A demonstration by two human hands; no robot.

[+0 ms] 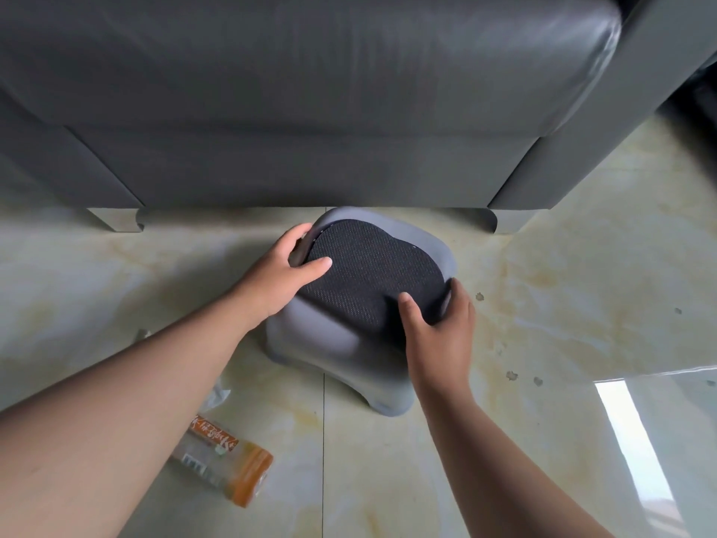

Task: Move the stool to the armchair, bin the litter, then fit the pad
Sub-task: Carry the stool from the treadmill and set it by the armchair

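Grey plastic stool (329,343): on the marble-look tiled floor (582,304), just in front of the armchair (310,110), between its two short metal legs.
Pad (368,273): dark mesh, lies in the stool's recessed top; seated or loose, can't tell.
Left hand (279,273): grips the stool's left rim, thumb on the pad, fingers curled over the edge.
Right hand (438,335): grips the stool's near-right rim, thumb pressing the pad edge, fingers wrapped around the side.
Litter: plastic bottle with orange label (225,460) lies on its side on the floor, near-left of the stool, partly under the left forearm; clear wrapper (217,396) beside it.
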